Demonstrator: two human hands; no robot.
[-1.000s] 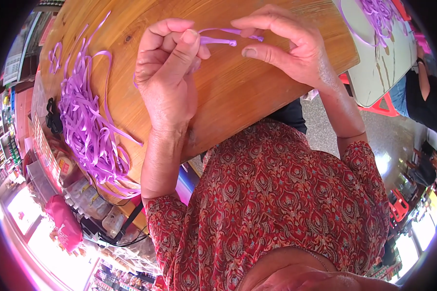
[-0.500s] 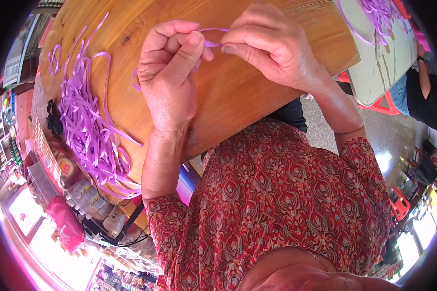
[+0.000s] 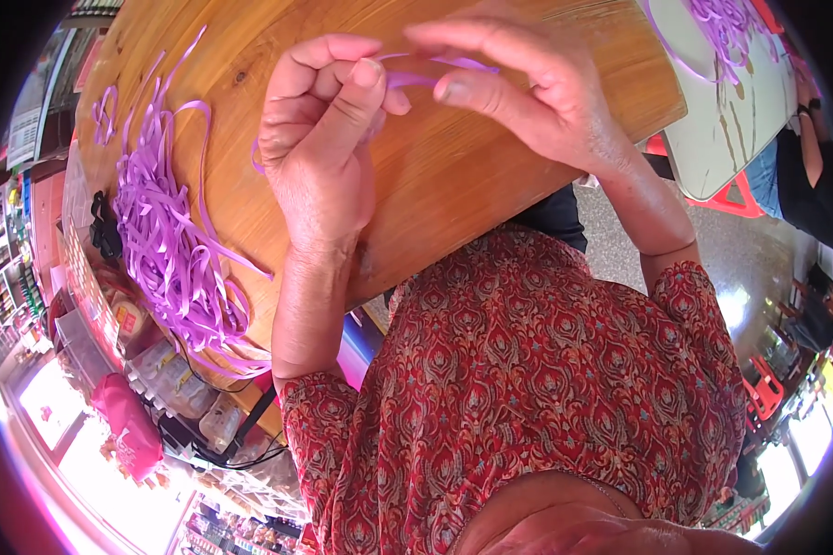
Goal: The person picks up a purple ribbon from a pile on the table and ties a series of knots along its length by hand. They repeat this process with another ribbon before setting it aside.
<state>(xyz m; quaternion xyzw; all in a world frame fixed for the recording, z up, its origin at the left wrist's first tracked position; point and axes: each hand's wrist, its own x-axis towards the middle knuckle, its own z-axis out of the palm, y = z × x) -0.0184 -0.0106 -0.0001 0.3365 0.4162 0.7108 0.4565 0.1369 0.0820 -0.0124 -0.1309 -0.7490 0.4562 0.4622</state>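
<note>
A narrow purple ribbon (image 3: 415,80) is pinched between the thumb and fingers of my left hand (image 3: 322,139), raised over the wooden table (image 3: 453,185). Two strands of it stick out to the right of that pinch. Around their loose ends is my right hand (image 3: 537,88), its thumb and fingers apart and the fingers a little blurred. A bit of purple also shows at the left edge of my left hand. On the table's left side lies a big tangled heap of purple ribbons (image 3: 171,236), with a small separate ribbon loop (image 3: 105,115) beyond it.
At the right stands a pale table (image 3: 713,153) bearing more purple ribbons (image 3: 727,32); another person's arm (image 3: 810,139) is beside it. Red plastic stools (image 3: 764,388) stand on the floor. Left of the wooden table are a black strap-like item (image 3: 105,227) and a pink bag (image 3: 125,430).
My right hand has let go of the ribbon, its thumb and fingers spreading apart. The freed ribbon ends now show between them. My left hand keeps its pinch, almost unmoved.
</note>
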